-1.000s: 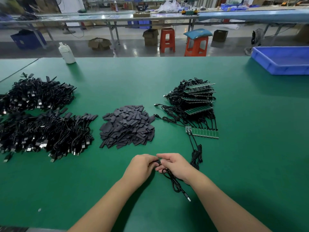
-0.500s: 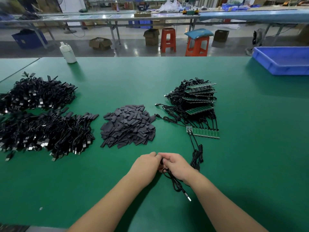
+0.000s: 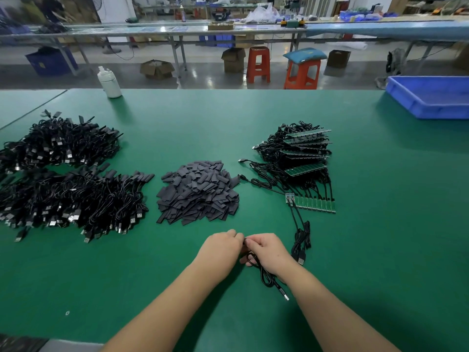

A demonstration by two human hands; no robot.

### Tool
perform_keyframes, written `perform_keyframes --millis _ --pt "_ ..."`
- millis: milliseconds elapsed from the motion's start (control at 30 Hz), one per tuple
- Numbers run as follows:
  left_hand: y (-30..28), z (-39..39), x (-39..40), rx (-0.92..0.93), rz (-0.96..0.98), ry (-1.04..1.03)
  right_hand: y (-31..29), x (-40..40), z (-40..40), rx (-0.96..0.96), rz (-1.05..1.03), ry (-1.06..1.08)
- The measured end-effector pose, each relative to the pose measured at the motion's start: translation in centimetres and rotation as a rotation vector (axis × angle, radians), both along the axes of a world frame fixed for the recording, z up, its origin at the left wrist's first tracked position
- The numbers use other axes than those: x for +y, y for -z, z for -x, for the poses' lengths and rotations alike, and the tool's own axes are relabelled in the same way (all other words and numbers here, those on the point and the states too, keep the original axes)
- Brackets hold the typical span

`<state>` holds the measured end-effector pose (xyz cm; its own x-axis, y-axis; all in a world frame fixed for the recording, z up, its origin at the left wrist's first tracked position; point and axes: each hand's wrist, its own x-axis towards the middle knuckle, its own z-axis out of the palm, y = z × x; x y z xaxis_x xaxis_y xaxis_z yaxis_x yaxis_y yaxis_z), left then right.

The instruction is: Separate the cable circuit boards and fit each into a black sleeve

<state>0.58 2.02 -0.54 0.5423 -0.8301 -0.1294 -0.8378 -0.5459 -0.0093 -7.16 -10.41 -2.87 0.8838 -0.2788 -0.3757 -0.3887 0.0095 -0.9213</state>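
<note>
Sleeved cables (image 3: pixel 68 199): heaped, counter (image 3: pixel 368 237) left. Black sleeves (image 3: pixel 198 191): pile, centre. Left hand (image 3: pixel 220 250), right hand (image 3: pixel 269 252): fingers curled together, pinching one cable (image 3: pixel 266 278); its board is hidden, likely entering a sleeve. Advice: keep board square, push steadily. Joined boards (image 3: pixel 312 203): right, awaiting separation.

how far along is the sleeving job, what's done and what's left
Done: two big heaps of sleeved cables lie at left. In hand: the left hand and right hand meet over one cable; its board end is hidden between them. Left: a strip of joined boards, more strips stacked behind, and a pile of loose black sleeves.
</note>
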Motion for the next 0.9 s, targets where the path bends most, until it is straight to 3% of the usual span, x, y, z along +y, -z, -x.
perform_keyframes --millis 367,500,633,700,767,900 --pt "-0.2 0.5 -0.5 0.027 -0.02 -0.015 -0.5 -0.2 0.2 0.027 0.027 -0.011" --pt "1.0 -0.2 -0.1 0.075 0.193 -0.007 -0.3 -0.3 0.3 0.005 -0.002 0.025" --pt "1.4 0.5 0.2 0.44 0.7 -0.366 -0.4 -0.8 0.3 -0.108 -0.209 0.258" --pt "1.4 1.1 0.0 0.773 0.779 -0.538 -0.6 -0.8 -0.1 -0.228 -0.488 0.418" --pt "1.3 1.7 -0.1 1.09 0.818 -0.574 -1.3 -0.5 -0.8 -0.339 -0.735 0.536" --pt "0.6 2.2 -0.1 1.297 0.907 -0.554 -2.6 -0.1 -2.4 -0.418 -0.855 0.638"
